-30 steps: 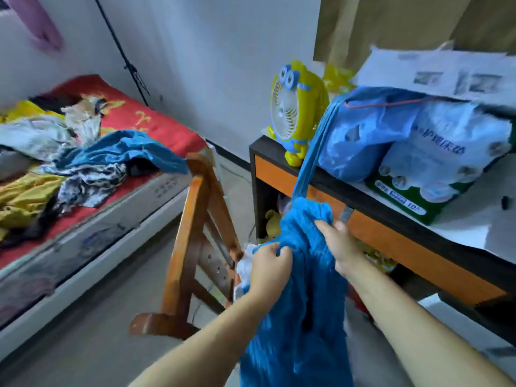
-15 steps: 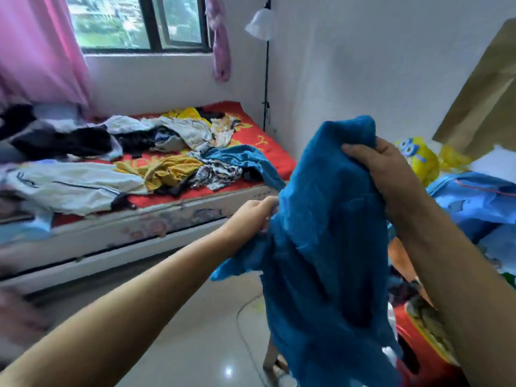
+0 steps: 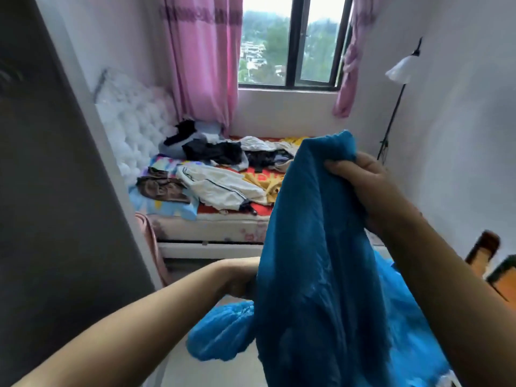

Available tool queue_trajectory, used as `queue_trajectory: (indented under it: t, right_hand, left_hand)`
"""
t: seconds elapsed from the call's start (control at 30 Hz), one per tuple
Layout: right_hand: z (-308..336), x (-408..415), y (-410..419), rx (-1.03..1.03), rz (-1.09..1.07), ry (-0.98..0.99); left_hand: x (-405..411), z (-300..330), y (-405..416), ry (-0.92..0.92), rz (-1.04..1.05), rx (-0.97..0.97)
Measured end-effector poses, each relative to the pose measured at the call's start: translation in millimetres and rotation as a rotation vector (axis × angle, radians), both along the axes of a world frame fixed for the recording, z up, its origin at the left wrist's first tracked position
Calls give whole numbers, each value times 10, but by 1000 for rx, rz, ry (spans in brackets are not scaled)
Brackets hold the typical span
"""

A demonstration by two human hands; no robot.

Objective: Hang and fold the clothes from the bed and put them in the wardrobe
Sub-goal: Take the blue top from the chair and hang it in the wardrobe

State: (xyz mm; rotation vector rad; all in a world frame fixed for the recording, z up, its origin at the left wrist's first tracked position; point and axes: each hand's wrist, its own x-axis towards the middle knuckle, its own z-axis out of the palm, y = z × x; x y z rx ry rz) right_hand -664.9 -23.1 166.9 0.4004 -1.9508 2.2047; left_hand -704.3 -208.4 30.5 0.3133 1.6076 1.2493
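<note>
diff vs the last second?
The view swung left from the desk to the bed and window. The right hand lifted the blue garment from waist height to bed level. The left hand went behind the cloth, now hidden. Right grip unchanged.

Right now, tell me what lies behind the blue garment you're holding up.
Behind the blue garment, the bed still carries scattered clothes. Its right end is covered. The left hand is mostly hidden behind it; the right hand grips its top.
</note>
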Motion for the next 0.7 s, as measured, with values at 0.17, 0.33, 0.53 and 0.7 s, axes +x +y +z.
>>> queue_trajectory:
  t: [0.17, 0.33, 0.53, 0.7]
  right_hand:
    - [-204, -364, -564, -46, 250, -112]
    - [-612, -784, -701, -218, 538, -373]
    - [-1163, -1345, -1188, -167, 638, -831]
    - [-1196, -1927, -1746, 150, 779, -775]
  left_hand:
    - [-123, 48, -567, -233, 525, 383]
    - [-553, 180, -1352, -203, 1060, 598]
    - [-885, 481, -2081, -123, 1144, 738]
    - [-1002, 629, -2366, -20, 1204, 518]
